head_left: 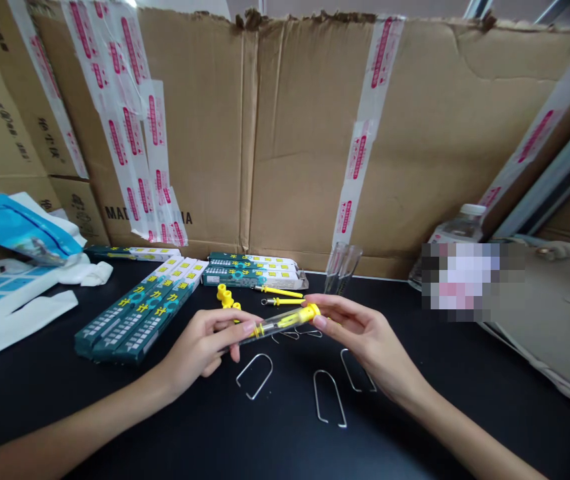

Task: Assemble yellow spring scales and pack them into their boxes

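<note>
A clear tube (279,325) with yellow and metal parts inside is held slightly tilted above the black table. My left hand (209,340) is closed around its left end. The fingers of my right hand (347,323) pinch the yellow cap (311,312) at its right end. Just behind the tube lie two yellow rods with metal ends (285,302) and several small yellow caps (222,294). Bent metal wire loops lie below and beside the hands, one at the left (255,377) and another nearer the front (329,399).
Green and white boxes (139,313) lie at the left, with more (252,270) at the back. Clear tubes (342,267) stand near the cardboard wall (305,147). A bottle (457,230) and a beige bag (555,320) are right; blue packaging (25,223) is left.
</note>
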`<control>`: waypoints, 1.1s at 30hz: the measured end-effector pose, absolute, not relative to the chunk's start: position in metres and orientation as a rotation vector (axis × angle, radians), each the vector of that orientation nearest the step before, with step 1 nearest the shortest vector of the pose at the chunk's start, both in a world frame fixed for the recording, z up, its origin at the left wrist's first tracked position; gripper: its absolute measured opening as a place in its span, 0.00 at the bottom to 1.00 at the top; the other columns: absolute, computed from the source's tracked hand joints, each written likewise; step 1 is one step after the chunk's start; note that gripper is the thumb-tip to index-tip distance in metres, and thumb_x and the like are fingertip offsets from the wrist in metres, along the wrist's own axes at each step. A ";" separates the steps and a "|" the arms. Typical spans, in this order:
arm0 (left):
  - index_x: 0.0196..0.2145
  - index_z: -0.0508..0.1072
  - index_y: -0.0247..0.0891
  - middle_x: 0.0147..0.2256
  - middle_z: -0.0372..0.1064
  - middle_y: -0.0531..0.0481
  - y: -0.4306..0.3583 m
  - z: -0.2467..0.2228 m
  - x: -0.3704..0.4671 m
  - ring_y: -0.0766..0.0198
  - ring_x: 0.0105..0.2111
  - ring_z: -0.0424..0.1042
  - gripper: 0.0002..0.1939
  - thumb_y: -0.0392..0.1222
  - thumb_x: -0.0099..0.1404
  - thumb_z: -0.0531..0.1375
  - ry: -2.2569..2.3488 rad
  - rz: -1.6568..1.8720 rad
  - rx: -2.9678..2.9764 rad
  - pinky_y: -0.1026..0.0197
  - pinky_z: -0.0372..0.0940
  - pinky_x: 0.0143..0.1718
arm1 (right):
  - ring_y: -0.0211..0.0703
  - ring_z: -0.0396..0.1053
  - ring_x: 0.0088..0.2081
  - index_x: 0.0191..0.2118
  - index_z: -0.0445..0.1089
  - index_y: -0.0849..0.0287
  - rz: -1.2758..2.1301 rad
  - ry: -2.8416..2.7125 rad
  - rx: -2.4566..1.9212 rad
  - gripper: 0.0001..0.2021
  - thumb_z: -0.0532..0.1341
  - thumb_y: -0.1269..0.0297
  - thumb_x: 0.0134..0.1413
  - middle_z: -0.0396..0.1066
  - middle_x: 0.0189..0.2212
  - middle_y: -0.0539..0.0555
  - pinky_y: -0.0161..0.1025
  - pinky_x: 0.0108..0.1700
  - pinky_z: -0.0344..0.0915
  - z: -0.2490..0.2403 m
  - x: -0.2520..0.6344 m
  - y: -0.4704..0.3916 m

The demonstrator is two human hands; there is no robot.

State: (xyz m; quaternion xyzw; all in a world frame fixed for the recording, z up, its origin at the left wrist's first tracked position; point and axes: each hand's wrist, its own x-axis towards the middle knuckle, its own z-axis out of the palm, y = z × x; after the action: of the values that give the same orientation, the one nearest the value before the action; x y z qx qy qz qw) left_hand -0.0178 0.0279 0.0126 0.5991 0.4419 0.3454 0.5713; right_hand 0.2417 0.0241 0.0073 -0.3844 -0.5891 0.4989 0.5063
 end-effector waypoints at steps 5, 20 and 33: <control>0.50 0.77 0.31 0.19 0.66 0.55 0.028 0.012 -0.016 0.78 0.11 0.46 0.26 0.56 0.63 0.62 1.041 0.797 1.380 0.70 0.39 0.11 | 0.45 0.74 0.47 0.45 0.79 0.50 1.156 -1.416 -0.972 0.13 0.69 0.56 0.53 0.78 0.45 0.53 0.40 0.53 0.68 0.008 0.241 0.025; 0.49 0.76 0.30 0.19 0.65 0.55 0.027 0.010 -0.017 0.77 0.12 0.46 0.28 0.58 0.62 0.62 1.053 0.777 1.448 0.69 0.38 0.11 | 0.46 0.74 0.47 0.44 0.79 0.52 1.224 -1.463 -0.890 0.14 0.71 0.60 0.50 0.77 0.47 0.54 0.44 0.52 0.70 0.005 0.237 0.024; 0.40 0.78 0.34 0.16 0.61 0.59 0.030 0.006 -0.017 0.76 0.11 0.46 0.22 0.57 0.63 0.61 1.089 0.721 1.576 0.70 0.40 0.10 | 0.40 0.75 0.29 0.37 0.78 0.58 1.263 -1.381 -0.991 0.16 0.74 0.56 0.43 0.78 0.28 0.51 0.38 0.37 0.73 0.012 0.233 0.021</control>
State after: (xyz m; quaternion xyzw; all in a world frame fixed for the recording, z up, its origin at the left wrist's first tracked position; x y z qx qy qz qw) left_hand -0.0171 0.0304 0.0062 0.6576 0.4543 0.3006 0.5204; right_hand 0.2332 0.0208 0.0115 -0.4081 -0.5684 0.5199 0.4901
